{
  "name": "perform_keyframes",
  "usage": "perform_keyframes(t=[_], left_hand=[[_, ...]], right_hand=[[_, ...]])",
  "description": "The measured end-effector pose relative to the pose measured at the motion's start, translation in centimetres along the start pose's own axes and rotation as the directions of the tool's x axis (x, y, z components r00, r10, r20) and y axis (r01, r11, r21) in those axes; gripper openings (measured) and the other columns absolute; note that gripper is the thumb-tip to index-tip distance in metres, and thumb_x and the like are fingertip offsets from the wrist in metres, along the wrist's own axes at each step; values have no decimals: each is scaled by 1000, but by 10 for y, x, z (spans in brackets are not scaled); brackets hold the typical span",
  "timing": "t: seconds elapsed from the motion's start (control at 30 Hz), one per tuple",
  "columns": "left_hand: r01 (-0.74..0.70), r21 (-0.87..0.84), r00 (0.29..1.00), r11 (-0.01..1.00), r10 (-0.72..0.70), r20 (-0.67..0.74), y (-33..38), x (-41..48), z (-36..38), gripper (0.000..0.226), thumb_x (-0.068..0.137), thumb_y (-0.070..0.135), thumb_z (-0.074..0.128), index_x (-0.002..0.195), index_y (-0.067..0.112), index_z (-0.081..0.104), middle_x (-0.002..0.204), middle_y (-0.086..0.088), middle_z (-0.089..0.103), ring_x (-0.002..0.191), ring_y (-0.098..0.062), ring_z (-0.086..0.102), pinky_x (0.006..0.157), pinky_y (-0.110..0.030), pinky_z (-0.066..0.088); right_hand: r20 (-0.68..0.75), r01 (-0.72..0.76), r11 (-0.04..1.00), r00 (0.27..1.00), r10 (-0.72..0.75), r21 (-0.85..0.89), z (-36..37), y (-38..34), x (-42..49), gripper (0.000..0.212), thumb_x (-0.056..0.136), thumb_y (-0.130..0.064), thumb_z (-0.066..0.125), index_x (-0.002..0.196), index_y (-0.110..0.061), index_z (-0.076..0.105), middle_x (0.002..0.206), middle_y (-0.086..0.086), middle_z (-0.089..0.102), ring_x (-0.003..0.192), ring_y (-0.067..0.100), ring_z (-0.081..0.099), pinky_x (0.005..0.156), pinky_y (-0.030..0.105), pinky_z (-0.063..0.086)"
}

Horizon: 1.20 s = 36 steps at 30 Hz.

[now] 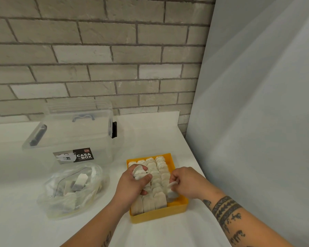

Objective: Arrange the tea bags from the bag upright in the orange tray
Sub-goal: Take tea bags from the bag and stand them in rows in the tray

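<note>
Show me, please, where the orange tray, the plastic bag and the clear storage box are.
orange tray (159, 214): head view, its near wall.
plastic bag (61, 205): head view, its crumpled front.
clear storage box (103, 150): head view, front wall beside the label.

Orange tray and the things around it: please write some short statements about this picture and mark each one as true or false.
1. The orange plastic tray holds white paper tea bags standing in rows. True.
2. The crumpled clear plastic bag is empty. False: several tea bags still lie in it.
3. The left hand grips a bunch of tea bags above the tray. True.
4. The right hand lies flat on the white table. False: it pinches one tea bag at the tray's right side.
5. The transparent plastic storage box stands right of the tray. False: it stands to the left, behind the bag.
</note>
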<state>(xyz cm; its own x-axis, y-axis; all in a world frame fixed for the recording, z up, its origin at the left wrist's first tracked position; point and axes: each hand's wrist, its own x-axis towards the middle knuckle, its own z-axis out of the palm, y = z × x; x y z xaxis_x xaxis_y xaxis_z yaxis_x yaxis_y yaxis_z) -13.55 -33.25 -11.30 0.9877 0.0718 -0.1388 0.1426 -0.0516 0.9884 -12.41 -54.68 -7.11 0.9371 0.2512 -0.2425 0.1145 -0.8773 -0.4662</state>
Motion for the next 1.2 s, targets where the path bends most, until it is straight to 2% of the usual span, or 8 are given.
perform_keyframes(t=[0.23, 0.3, 0.43, 0.6, 0.77, 0.87, 1.03, 1.2], left_hand=[[0, 15, 1000, 1000, 0, -15, -2, 2, -1, 18, 83, 17, 83, 90, 28, 70, 98, -13, 72, 82, -37, 73, 59, -37, 61], [1, 17, 1000, 1000, -1, -13, -3, 2, -1, 19, 83, 18, 83, 89, 30, 70, 99, -10, 72, 81, -35, 74, 60, -38, 61], [5, 28, 1000, 1000, -4, -16, -3, 2, -1, 17, 83, 18, 82, 91, 28, 70, 101, -7, 72, 80, -33, 74, 60, -38, 61], [-2, 34, 1000, 999, 3, -27, -2, 2, 0, 17, 83, 18, 82, 92, 26, 70, 103, -9, 71, 82, -36, 73, 59, -37, 61], [2, 51, 1000, 999, -1, -30, -2, 2, 0, 17, 83, 20, 83, 92, 27, 70, 100, -8, 72, 73, -30, 73, 62, -41, 63], [-1, 51, 1000, 999, 2, -28, -2, 1, 1, 17, 83, 19, 82, 93, 27, 70, 100, -8, 72, 75, -31, 73, 61, -40, 63], [0, 50, 999, 999, 2, -32, 0, 0, 1, 17, 83, 18, 82, 92, 26, 70, 96, -11, 73, 77, -35, 72, 61, -41, 63], [3, 67, 999, 998, -1, -37, 0, 1, 0, 17, 83, 19, 82, 92, 26, 70, 97, -10, 73, 72, -32, 72, 62, -43, 63]], right_hand=[[7, 4, 980, 1000, -2, -201, 17, -3, -1, 15, 88, -34, 66, 103, -31, 68, 103, -4, 61, 94, 18, 61, 80, 27, 50], [-34, 2, 958, 999, -12, -286, 22, -2, -2, 23, 90, -39, 62, 111, -31, 68, 111, -1, 58, 102, 21, 56, 89, 34, 50], [-96, 43, 904, 991, -93, -425, 29, -1, -3, 30, 91, -43, 58, 115, -28, 70, 118, -4, 53, 111, 20, 40, 91, 36, 43], [-142, 48, 915, 983, -114, -401, 29, -1, -6, 36, 86, -38, 67, 121, -29, 63, 136, -4, 38, 123, 22, 30, 100, 36, 36], [-91, 56, 926, 991, -97, -374, 20, 0, -5, 46, 74, -34, 78, 117, -32, 62, 163, -5, 11, 146, 26, 5, 113, 40, 24], [-49, 65, 909, 994, -94, -412, 21, -1, -4, 40, 72, -34, 82, 107, -31, 64, 167, -5, 2, 151, 30, -6, 117, 45, 20], [-30, 43, 895, 998, -63, -444, 30, -3, 0, 53, 77, -41, 82, 122, -26, 57, 168, 0, -5, 153, 34, -10, 120, 52, 19], [-26, 28, 911, 999, -43, -411, 33, -2, 3, 54, 77, -54, 78, 121, -26, 60, 168, -1, -2, 152, 34, -8, 120, 53, 20]])
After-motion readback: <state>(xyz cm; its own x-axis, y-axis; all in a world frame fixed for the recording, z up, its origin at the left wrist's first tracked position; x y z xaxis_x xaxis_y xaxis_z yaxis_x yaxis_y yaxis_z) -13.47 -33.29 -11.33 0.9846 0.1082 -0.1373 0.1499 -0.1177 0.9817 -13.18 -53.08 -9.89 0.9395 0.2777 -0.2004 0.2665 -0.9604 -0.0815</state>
